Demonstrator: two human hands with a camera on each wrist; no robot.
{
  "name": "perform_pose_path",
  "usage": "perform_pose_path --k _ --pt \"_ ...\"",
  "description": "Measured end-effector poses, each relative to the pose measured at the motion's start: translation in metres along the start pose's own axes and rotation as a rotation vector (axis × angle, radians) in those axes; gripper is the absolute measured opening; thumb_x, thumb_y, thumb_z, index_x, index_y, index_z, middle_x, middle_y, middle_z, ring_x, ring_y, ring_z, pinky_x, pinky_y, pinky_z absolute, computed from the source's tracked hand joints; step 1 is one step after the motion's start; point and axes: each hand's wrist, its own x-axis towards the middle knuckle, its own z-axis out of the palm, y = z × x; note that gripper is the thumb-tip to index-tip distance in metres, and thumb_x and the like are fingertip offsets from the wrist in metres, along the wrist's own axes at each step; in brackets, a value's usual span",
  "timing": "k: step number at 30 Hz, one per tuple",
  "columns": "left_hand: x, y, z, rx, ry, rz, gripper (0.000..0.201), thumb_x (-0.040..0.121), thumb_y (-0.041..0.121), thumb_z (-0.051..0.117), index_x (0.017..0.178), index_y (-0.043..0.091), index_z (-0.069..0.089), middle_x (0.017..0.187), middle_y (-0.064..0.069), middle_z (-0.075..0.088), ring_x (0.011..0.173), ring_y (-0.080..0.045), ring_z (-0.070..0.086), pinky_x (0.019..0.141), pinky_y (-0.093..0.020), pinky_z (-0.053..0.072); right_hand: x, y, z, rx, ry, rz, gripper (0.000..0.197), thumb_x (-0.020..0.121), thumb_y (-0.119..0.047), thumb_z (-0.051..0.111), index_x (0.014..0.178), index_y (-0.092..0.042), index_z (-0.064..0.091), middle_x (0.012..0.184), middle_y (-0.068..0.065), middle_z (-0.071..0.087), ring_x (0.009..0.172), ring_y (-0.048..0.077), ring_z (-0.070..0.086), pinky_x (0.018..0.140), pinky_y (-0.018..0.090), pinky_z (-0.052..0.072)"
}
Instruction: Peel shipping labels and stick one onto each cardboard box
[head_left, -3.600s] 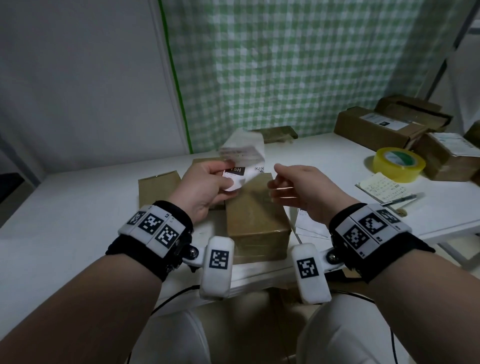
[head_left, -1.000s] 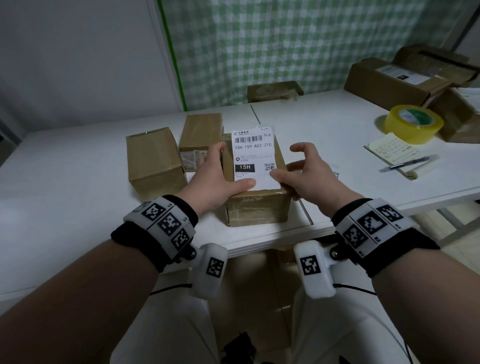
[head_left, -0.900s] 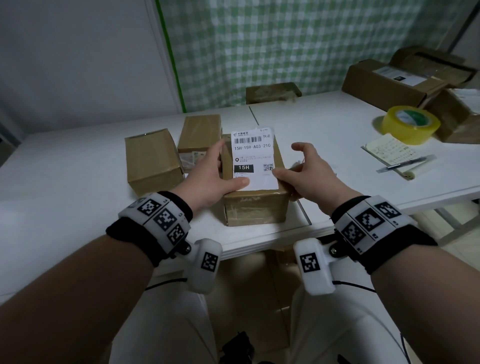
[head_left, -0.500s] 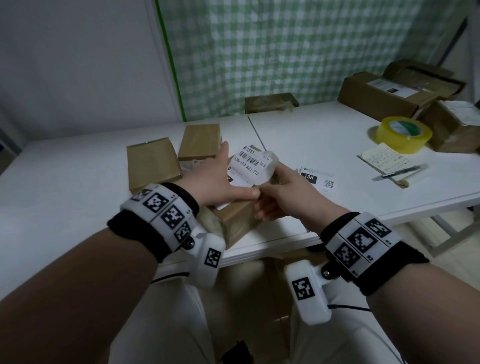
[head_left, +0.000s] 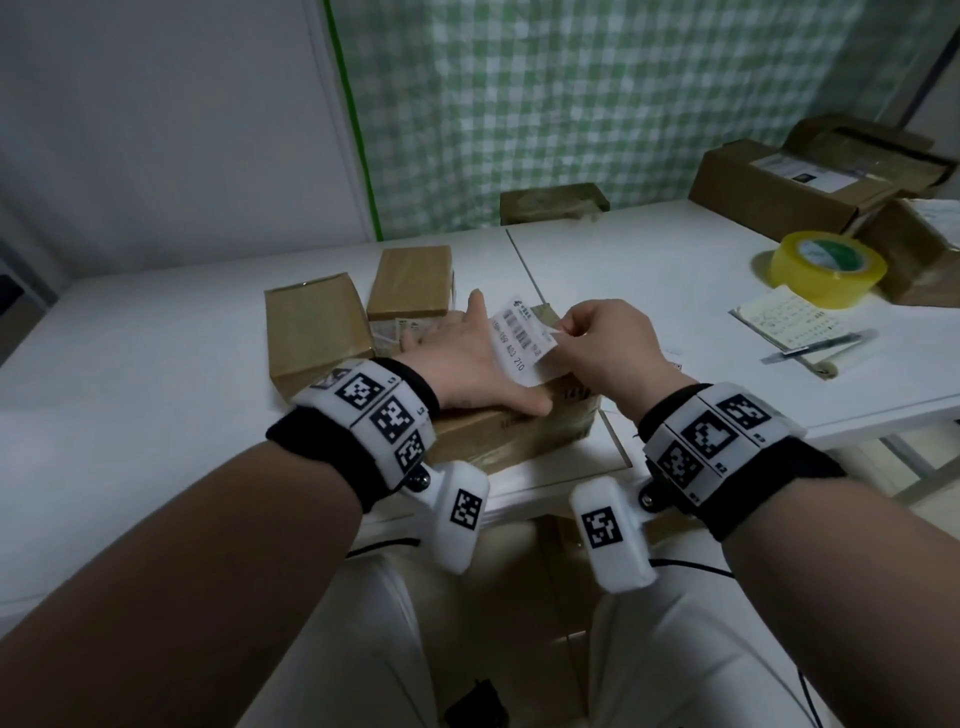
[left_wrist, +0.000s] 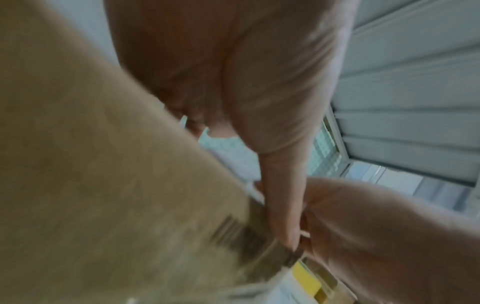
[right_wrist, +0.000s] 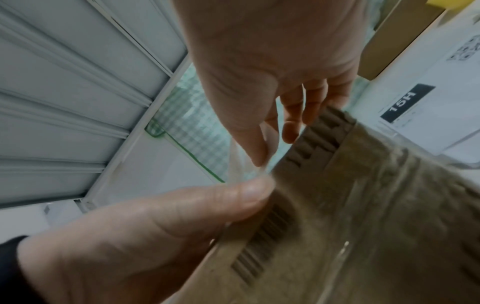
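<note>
My left hand (head_left: 462, 358) pressing flat, fingers straight, on cardboard box (head_left: 519, 431), my right hand (head_left: 605, 345) at 3 o'clock pinching shipping label (head_left: 522, 343) between thumb and forefinger

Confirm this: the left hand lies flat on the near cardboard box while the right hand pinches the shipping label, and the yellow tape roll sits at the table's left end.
One thing is wrong. The head view shows the yellow tape roll at the table's right end. The rest holds: left hand flat on the near cardboard box, right hand pinching the shipping label.
</note>
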Motion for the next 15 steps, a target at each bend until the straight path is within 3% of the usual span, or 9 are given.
perform_pose_path --k 3,7,9,12,13,15 --pt "0.000 0.004 0.008 0.027 0.078 -0.018 0.134 0.050 0.078 0.068 0.149 0.013 0.004 0.155 -0.009 0.021 0.142 -0.027 0.020 0.114 -0.056 0.010 0.004 0.003 0.000 -0.016 0.013 0.008 0.027 0.082 -0.027 0.064 0.058 -0.020 0.051 0.061 -0.006 0.052 0.071 0.020 0.052 0.064 0.027 0.039" --pt "0.003 0.001 0.010 0.067 0.110 0.000 0.121 0.047 0.082 0.065 0.141 0.015 0.027 0.147 -0.004 0.035 0.135 -0.027 0.030 0.111 -0.058 0.018 0.010 0.008 -0.003 0.156 -0.013 0.075 0.029 0.079 -0.020 0.067 0.056 -0.018 0.050 0.057 -0.001 0.050 0.059 0.017 0.046 0.056 0.027 0.037" --pt "0.004 0.001 0.010 0.066 0.112 -0.001 0.120 0.046 0.082 0.065 0.140 0.016 0.029 0.146 -0.003 0.036 0.135 -0.026 0.032 0.110 -0.058 0.018 0.012 0.014 -0.009 0.296 0.010 0.137 0.032 0.078 -0.013 0.067 0.053 -0.015 0.046 0.058 0.003 0.046 0.058 0.019 0.044 0.054 0.028 0.039" --pt "0.005 0.001 0.010 0.051 0.111 -0.006 0.119 0.045 0.081 0.066 0.138 0.017 0.030 0.143 -0.003 0.039 0.133 -0.026 0.034 0.110 -0.059 0.018 0.015 0.029 -0.018 0.457 0.058 0.228 0.033 0.075 -0.009 0.065 0.051 -0.015 0.043 0.064 0.010 0.047 0.069 0.025 0.050 0.072 0.045 0.054" --pt "0.004 0.001 0.011 0.048 0.115 -0.006 0.118 0.045 0.081 0.067 0.138 0.017 0.030 0.142 -0.002 0.040 0.132 -0.026 0.035 0.110 -0.059 0.019 0.016 0.034 -0.021 0.458 0.088 0.251 0.031 0.074 -0.011 0.064 0.051 -0.015 0.043 0.066 0.012 0.049 0.070 0.027 0.052 0.076 0.050 0.055" --pt "0.004 0.000 0.011 0.049 0.117 -0.010 0.122 0.046 0.081 0.066 0.141 0.017 0.027 0.146 -0.003 0.036 0.135 -0.027 0.032 0.111 -0.059 0.018 0.019 0.045 -0.027 0.409 0.189 0.280 0.022 0.071 -0.014 0.060 0.053 -0.014 0.047 0.070 0.017 0.055 0.069 0.029 0.057 0.074 0.049 0.055"
